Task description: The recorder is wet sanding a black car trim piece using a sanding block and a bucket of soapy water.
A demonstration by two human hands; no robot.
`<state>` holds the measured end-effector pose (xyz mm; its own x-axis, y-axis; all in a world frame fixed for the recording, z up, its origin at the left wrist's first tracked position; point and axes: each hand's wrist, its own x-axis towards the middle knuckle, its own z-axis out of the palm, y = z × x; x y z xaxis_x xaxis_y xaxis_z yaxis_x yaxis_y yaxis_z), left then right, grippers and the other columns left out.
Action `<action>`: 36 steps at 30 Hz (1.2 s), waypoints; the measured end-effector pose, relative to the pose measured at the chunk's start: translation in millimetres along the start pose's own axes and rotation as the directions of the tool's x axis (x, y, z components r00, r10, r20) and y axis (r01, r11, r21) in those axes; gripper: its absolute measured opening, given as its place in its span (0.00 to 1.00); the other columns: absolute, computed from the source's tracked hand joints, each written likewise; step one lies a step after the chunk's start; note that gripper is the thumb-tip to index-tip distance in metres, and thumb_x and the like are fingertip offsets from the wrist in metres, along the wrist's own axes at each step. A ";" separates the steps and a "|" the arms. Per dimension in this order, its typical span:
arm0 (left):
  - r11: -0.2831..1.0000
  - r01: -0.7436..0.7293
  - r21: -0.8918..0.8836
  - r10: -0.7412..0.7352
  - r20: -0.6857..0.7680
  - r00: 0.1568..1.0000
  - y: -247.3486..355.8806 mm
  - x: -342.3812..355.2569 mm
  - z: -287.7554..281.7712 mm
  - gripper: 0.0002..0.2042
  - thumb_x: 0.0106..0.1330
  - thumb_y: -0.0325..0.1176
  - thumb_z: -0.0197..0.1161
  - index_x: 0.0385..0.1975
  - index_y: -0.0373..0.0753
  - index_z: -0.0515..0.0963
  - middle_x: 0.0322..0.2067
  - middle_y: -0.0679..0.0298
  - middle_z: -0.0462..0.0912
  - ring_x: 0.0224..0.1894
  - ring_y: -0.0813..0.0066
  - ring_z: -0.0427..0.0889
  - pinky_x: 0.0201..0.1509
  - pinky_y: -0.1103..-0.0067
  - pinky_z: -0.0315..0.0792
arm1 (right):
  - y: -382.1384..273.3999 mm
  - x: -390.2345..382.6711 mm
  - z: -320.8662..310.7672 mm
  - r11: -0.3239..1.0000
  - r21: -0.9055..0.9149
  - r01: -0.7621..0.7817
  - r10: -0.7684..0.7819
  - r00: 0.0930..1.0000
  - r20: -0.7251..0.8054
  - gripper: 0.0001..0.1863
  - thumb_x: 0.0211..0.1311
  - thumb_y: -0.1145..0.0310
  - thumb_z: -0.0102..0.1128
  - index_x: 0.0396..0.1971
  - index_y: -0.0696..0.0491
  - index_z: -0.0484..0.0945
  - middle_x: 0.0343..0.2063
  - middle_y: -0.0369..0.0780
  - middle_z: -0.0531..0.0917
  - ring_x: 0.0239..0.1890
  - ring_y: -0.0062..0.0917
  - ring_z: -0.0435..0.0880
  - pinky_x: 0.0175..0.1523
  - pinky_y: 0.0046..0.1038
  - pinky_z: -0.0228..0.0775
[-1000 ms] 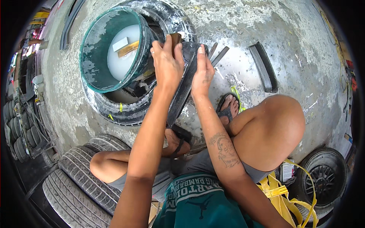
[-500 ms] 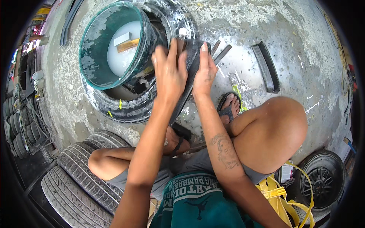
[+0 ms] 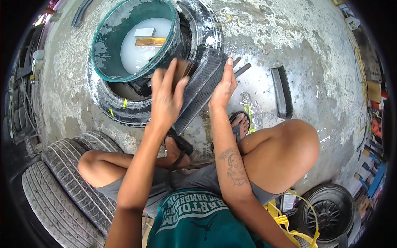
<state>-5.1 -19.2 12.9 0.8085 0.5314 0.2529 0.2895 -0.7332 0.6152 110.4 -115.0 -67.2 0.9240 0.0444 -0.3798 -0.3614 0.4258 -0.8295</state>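
Observation:
My left hand (image 3: 167,95) is blurred, its fingers curled over a brown block (image 3: 182,68) against a long, wet black carbon-weave piece (image 3: 198,89). My right hand (image 3: 223,84) grips that piece along its right edge, thumb near the upper end. The piece lies slanted over a tire (image 3: 206,22). A green bucket (image 3: 107,49) sits on the tire, holding milky liquid with a pale block (image 3: 144,32) and a wooden piece (image 3: 151,41) in it.
Two narrow strips (image 3: 242,70) and a black channel piece (image 3: 281,91) lie on the wet concrete floor (image 3: 314,74). Stacked tires (image 3: 66,190) are at lower left; a wheel (image 3: 324,213) and yellow straps (image 3: 281,219) at lower right. My sandaled feet are below the hands.
My left hand has shifted down and left along the carbon piece with the brown block, and my right hand slightly down. The view has turned, so bucket and tire appear higher and further right.

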 end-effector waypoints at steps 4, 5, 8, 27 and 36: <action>0.997 0.045 0.055 -0.051 0.104 0.993 -7.3 -67.4 -24.5 0.29 0.73 0.27 0.71 0.74 0.34 0.75 0.48 0.48 0.76 0.52 0.51 0.78 0.64 0.63 0.73 | -1.0 -7.9 5.4 0.999 0.021 -0.037 0.036 0.999 0.028 0.37 0.84 0.48 0.56 0.73 0.68 0.73 0.69 0.46 0.81 0.71 0.27 0.76 0.79 0.28 0.59; 0.997 0.017 0.073 -0.023 0.079 0.997 -16.2 -63.0 -10.7 0.30 0.71 0.26 0.72 0.74 0.35 0.76 0.48 0.47 0.76 0.54 0.50 0.76 0.65 0.63 0.71 | 0.4 -7.6 9.2 1.000 0.004 0.006 -0.006 1.000 0.013 0.35 0.85 0.49 0.57 0.72 0.67 0.75 0.65 0.43 0.83 0.65 0.26 0.79 0.75 0.28 0.65; 0.990 -0.139 0.019 0.140 -0.059 0.988 -14.9 17.6 21.3 0.27 0.72 0.29 0.72 0.71 0.33 0.78 0.46 0.46 0.77 0.48 0.46 0.77 0.59 0.61 0.72 | -1.9 -10.9 13.2 0.997 0.042 -0.069 0.066 0.995 0.082 0.34 0.85 0.49 0.57 0.71 0.66 0.77 0.61 0.42 0.86 0.60 0.24 0.82 0.68 0.27 0.71; 0.951 0.092 -0.296 -0.110 -0.044 0.993 -6.5 6.7 -39.6 0.23 0.77 0.35 0.71 0.68 0.32 0.81 0.46 0.51 0.83 0.49 0.62 0.83 0.57 0.71 0.76 | -10.3 -4.0 11.4 0.999 0.022 -0.026 0.026 1.000 0.002 0.28 0.85 0.47 0.55 0.64 0.56 0.81 0.51 0.39 0.89 0.48 0.26 0.88 0.57 0.29 0.80; 0.963 -0.137 0.231 0.092 0.197 0.976 -178.4 201.2 -36.7 0.22 0.79 0.41 0.65 0.63 0.29 0.82 0.52 0.43 0.87 0.53 0.52 0.87 0.62 0.66 0.80 | -10.6 -12.5 16.7 0.998 0.047 -0.035 0.035 0.999 0.002 0.33 0.86 0.49 0.53 0.74 0.62 0.74 0.63 0.42 0.84 0.61 0.25 0.82 0.70 0.28 0.70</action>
<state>87.1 234.1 -18.5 0.9166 0.3680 0.1565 0.2865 -0.8773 0.3850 104.8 -105.0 -46.8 0.9110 0.0614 -0.4079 -0.3876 0.4661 -0.7953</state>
